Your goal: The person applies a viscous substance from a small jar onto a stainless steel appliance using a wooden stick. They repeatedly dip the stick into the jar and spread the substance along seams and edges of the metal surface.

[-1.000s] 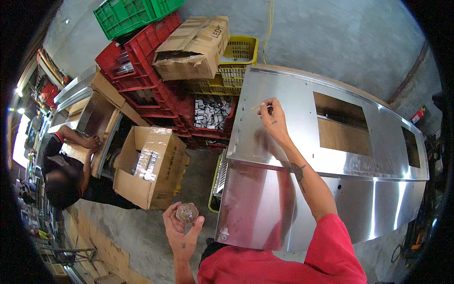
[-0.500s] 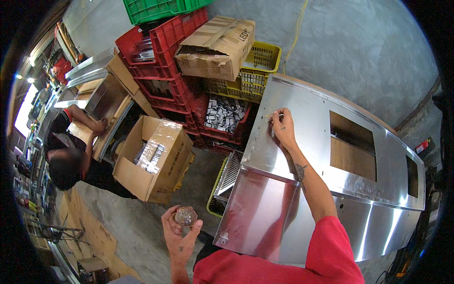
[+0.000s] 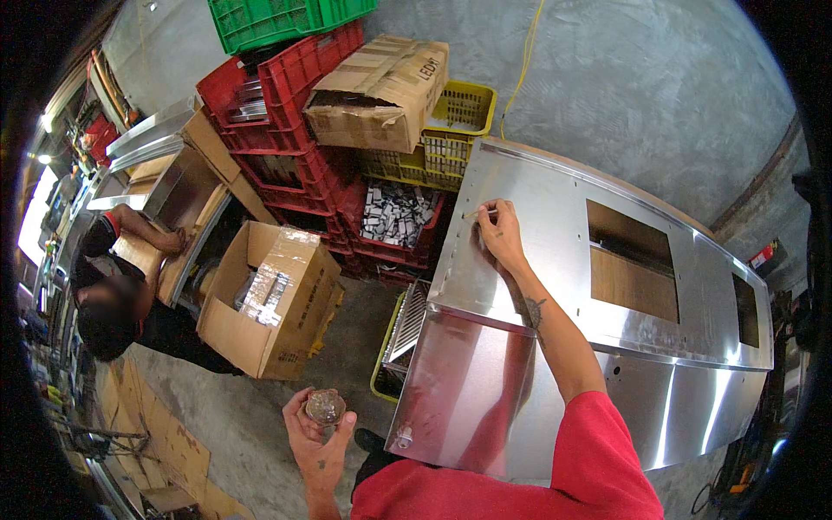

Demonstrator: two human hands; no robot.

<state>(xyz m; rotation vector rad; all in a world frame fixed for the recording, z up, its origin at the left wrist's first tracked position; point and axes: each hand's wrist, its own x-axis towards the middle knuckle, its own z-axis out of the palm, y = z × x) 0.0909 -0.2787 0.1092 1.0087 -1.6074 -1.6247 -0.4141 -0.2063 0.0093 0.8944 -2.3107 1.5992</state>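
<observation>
My left hand (image 3: 315,451) is wrapped round a small clear round cup (image 3: 326,406) with something brownish in it; I cannot make out the contents. It is held low, left of a large stainless steel casing (image 3: 542,208). My right hand (image 3: 503,236) reaches out over the casing's upper face. Pinched in its fingers is a thin pale stick (image 3: 473,213), pointing left toward a row of small holes by the casing's left edge. Whether the stick's tip touches the metal I cannot tell. Rectangular openings are cut through the upper face.
An open cardboard box (image 3: 290,334) stands to the left, with a person (image 3: 113,286) working beyond it. Stacked red crates (image 3: 286,139), yellow baskets (image 3: 449,156) and a battered carton (image 3: 373,100) rise behind. One red crate holds many small metal pieces (image 3: 394,215).
The whole view has shifted slightly, so most things sit a little further left. Both hands keep their hold, and the right one stays by the casing's left edge.
</observation>
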